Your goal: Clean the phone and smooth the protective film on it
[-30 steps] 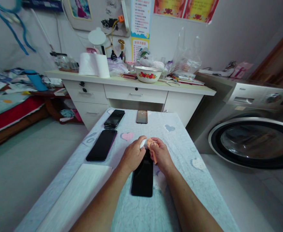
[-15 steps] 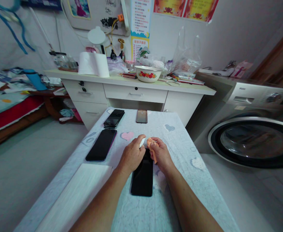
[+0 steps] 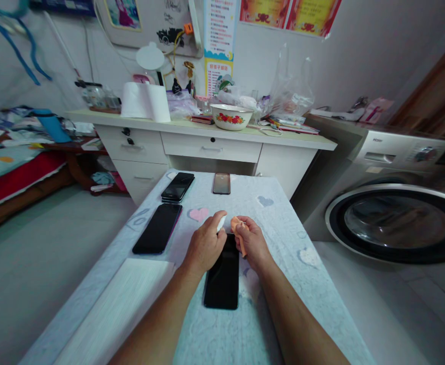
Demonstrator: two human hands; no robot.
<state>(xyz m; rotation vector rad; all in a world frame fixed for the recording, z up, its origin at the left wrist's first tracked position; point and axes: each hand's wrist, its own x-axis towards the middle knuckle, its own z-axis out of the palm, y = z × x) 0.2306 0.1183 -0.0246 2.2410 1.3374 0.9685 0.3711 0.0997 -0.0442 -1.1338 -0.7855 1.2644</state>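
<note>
- The left hand (image 3: 206, 243) grasps a small white object (image 3: 221, 223), its fingers wrapped around it and most of it hidden, so its full shape cannot be told.
- The right hand (image 3: 253, 243) grips a crumpled orange cloth (image 3: 236, 224) between thumb and fingers; one end of the cloth hangs below the grip.
- The two hands are near each other but apart, with a narrow gap between the white object and the cloth.
- The near phone (image 3: 222, 284) lies flat below and between the hands, its dark screen up; the left hand covers part of its far left side.
- To the left of the hands, a second phone (image 3: 157, 229) lies at a slant, screen up, with a pinkish edge on its right side.
- Just beyond that one is a stack of phones (image 3: 178, 186), also dark-faced.
- A brownish phone-shaped item (image 3: 221, 183) lies farther off, near the far edge of the table (image 3: 283, 263), which has a pale blue cover with heart patterns.
- A pale flat board (image 3: 119, 309) lies along the near left side, next to the left forearm.
- On the white desk (image 3: 211, 147) beyond stands a flowered bowl (image 3: 230, 119).
</note>
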